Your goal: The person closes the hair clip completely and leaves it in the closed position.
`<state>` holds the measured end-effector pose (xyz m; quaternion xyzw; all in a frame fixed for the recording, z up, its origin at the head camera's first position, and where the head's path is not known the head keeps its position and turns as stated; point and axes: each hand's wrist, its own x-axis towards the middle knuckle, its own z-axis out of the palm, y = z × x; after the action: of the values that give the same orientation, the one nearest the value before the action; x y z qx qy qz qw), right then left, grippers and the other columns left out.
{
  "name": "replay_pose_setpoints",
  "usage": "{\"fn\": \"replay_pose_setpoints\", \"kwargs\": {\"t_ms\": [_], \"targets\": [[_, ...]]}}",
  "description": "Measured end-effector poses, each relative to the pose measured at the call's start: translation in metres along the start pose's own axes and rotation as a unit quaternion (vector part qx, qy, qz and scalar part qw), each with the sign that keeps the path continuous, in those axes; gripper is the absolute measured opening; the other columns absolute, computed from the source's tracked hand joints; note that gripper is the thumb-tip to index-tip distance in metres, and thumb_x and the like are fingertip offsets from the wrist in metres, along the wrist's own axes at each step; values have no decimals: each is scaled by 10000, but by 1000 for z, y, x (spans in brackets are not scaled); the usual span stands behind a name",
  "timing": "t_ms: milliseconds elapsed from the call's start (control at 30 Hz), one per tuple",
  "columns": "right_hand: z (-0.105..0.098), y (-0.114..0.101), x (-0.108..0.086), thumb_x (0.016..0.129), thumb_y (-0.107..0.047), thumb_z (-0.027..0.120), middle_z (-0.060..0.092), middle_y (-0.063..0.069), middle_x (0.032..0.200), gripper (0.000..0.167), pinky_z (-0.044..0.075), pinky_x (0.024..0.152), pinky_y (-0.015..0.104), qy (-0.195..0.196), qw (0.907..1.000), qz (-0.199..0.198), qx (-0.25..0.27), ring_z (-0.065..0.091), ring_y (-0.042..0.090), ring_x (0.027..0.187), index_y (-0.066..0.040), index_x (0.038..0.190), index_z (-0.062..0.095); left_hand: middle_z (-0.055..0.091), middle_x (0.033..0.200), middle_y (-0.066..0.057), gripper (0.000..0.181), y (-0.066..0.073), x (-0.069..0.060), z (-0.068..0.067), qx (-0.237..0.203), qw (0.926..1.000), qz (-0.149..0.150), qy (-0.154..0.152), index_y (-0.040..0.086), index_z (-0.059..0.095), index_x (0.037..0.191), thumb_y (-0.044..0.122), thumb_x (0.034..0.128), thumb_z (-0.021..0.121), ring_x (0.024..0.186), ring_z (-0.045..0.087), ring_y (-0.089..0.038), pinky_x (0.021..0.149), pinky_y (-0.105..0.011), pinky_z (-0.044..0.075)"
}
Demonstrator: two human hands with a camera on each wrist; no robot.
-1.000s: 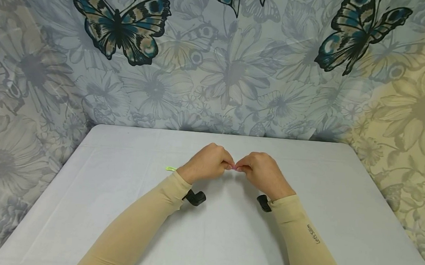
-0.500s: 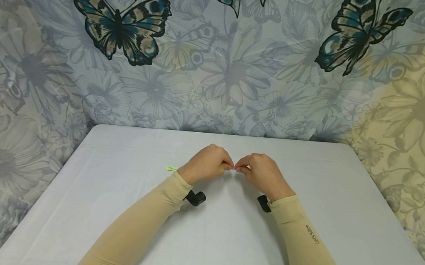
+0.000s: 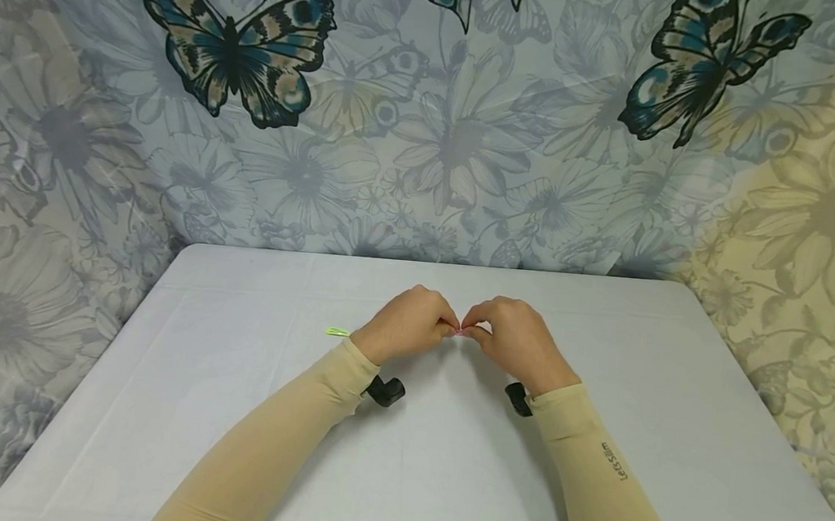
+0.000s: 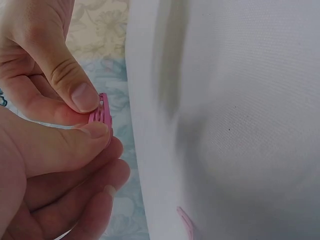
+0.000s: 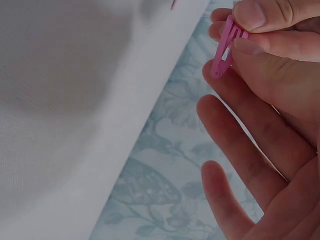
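A pink snap hair clip (image 5: 223,52) is held above the table between both hands' fingertips. My left hand (image 3: 413,319) pinches one end of it with thumb and index finger. From the other side, my right hand (image 3: 517,340) pinches the clip between thumb and index finger, while its other fingers spread loosely in the right wrist view. The fingertips nearly meet and hide much of the clip in the head view. Whether the clip is snapped or unsnapped I cannot tell. A second pink hair clip (image 4: 185,222) lies on the table in the left wrist view.
Beside the left wrist, a yellow-green hair clip (image 3: 337,332) lies on the white-covered table (image 3: 253,297). Behind the table's far edge hangs a backdrop (image 3: 454,165) with butterflies and flowers. Black wrist cameras (image 3: 385,390) sit under both forearms.
Both hands stay in nearly the same place, with the hair clip between them. The right thumb and fingers have shifted slightly on the clip.
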<state>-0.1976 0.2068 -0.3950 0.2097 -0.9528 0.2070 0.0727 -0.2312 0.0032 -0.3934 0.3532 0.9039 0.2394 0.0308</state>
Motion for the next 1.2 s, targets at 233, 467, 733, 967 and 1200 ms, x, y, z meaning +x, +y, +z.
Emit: {"fn": "replay_pose_setpoints", "kwargs": {"t_ms": [233,467,733,967,1200], "targets": [[5,-1,3,931,-138,857,835,14,990,40,622,820,453,-38,9997,-250,1,779,282,955,-144,971,852,845,1051,10,147,-2,-2,1,-26,9999,-136,-48,137,878,1096,122,1008,761,761,618,-64,707,-200,502],[8,9,3,930,-114,850,821,3,932,32,606,774,429,-35,9988,-378,-310,746,228,859,-144,941,846,823,978,27,164,-2,2,1,32,9996,-274,-46,149,881,1079,117,1030,728,717,569,-77,655,-201,442],[24,24,4,907,-70,852,795,-13,870,90,591,776,424,-229,9980,-323,-488,703,200,791,-157,892,840,836,1073,13,167,-3,-1,-2,-25,9983,-555,166,134,873,1102,171,1039,723,790,641,-68,703,-217,517],[27,30,8,940,-105,833,793,-1,922,42,609,837,448,-487,9981,16,-371,737,223,868,-144,945,848,836,1071,32,202,-14,-24,-18,34,9966,-711,411,147,871,1091,222,1044,689,887,716,-100,807,-299,594],[20,40,-8,1004,-163,756,817,63,1040,123,604,944,524,-557,9972,363,-335,762,310,1012,-108,1074,841,826,1109,-9,187,-39,-80,-35,693,9891,-798,1026,118,857,1089,229,1037,716,1070,780,-206,922,-431,638]]}}
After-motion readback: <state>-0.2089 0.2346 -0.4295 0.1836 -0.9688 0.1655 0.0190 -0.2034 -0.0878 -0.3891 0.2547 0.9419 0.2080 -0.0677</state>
